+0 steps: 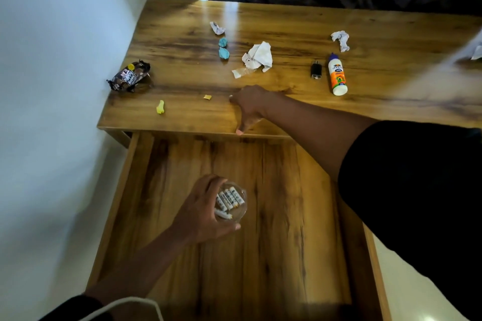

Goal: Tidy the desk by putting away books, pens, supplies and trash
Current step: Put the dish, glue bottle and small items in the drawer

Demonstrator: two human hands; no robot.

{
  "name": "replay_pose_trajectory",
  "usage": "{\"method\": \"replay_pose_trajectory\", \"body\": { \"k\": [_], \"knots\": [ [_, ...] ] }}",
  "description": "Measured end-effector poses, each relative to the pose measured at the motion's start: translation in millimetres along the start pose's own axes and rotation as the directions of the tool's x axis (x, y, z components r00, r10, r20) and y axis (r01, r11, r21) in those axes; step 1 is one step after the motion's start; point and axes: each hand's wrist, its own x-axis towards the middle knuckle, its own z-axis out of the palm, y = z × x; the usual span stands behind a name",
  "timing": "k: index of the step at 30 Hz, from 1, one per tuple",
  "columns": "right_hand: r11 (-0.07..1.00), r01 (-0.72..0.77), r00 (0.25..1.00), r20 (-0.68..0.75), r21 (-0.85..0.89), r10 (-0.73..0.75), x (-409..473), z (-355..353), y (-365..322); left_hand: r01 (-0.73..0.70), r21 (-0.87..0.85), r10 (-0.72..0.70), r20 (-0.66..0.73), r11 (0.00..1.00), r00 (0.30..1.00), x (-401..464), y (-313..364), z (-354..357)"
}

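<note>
The left hand [206, 212] is holding a small clear bowl [233, 203] over the open drawer [273, 216], with its fingers [212, 182] curled round the rim so the little batteries [229, 199] inside are not spilling out. It looks like the bowl is going down into the drawer, which has lots of bare wood all around for setting it flat. The right hand [249, 104] is resting on the worktop [287, 23] near its front edge, fingers spread and pointing down toward the drawer, holding nothing; it may be steadying the person while leaning in. The trash is lying on the worktop, waiting: a dark snack wrapper [129, 76] close to the left edge by the wall, 2 blue crumpled bits [223, 49], a big white paper ball [257, 56], 2 smaller white ones [217, 28] [341, 39], a yellow scrap [160, 107] and a tiny yellow piece [207, 97]. A glue bottle [337, 74] is lying on its side next to a small black thing [316, 69]. The wrapper is near the edge, so a bump could be knocking it off. The middle of the worktop is giving open room for reaching.
</note>
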Motion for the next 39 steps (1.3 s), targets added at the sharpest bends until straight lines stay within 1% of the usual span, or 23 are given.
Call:
{"method": "replay_pose_trajectory", "body": {
  "k": [5,10,14,20,25,30,32,35,37,39],
  "knots": [
    [1.0,-0.003,1.0,-0.023,-0.008,0.003,1.9,2.5,0.5,0.012,-0.01,-0.012,0.026,1.0,1.0,-15.8,1.4,39.1],
    [1.0,-0.016,0.999,-0.028,-0.015,0.015,1.2,7.3,4.1,0.029,0.013,-0.029,0.018,0.999,0.999,-21.1,2.7,54.0],
    [1.0,-0.008,0.999,-0.035,-0.026,0.007,0.7,7.7,5.0,0.055,0.016,-0.056,0.022,0.998,0.998,-21.5,1.8,56.2],
    [0.999,-0.001,1.0,-0.03,-0.037,0.0,-1.3,9.0,5.6,0.052,0.035,-0.053,0.032,0.998,0.998,-19.8,-0.3,57.9],
    [1.0,-0.008,1.0,-0.017,-0.018,0.008,-2.5,7.4,5.2,0.053,0.093,-0.057,0.039,0.994,0.998,-17.4,0.7,58.4],
    [1.0,-0.002,1.0,-0.026,0.002,0.002,-4.1,7.2,6.4,0.057,0.164,-0.075,0.106,0.985,0.991,-9.0,10.2,35.0],
    [1.0,-0.001,1.0,-0.029,0.004,0.001,-4.3,7.6,7.0,0.066,0.142,-0.076,0.065,0.988,0.995,0.7,14.7,17.3],
    [1.0,0.005,0.999,-0.051,0.018,-0.004,-3.0,10.7,8.4,0.071,0.143,-0.059,-0.085,0.987,0.995,30.2,18.9,-15.2],
    [1.0,0.004,0.998,-0.061,0.028,-0.002,-0.6,14.5,9.6,0.026,0.198,0.022,-0.236,0.98,0.972,57.0,20.1,-37.6],
    [0.999,0.003,0.998,-0.064,0.035,-0.001,3.1,18.3,10.0,0.011,0.248,0.077,-0.342,0.969,0.937,84.5,22.2,-58.2]
  ]
}}
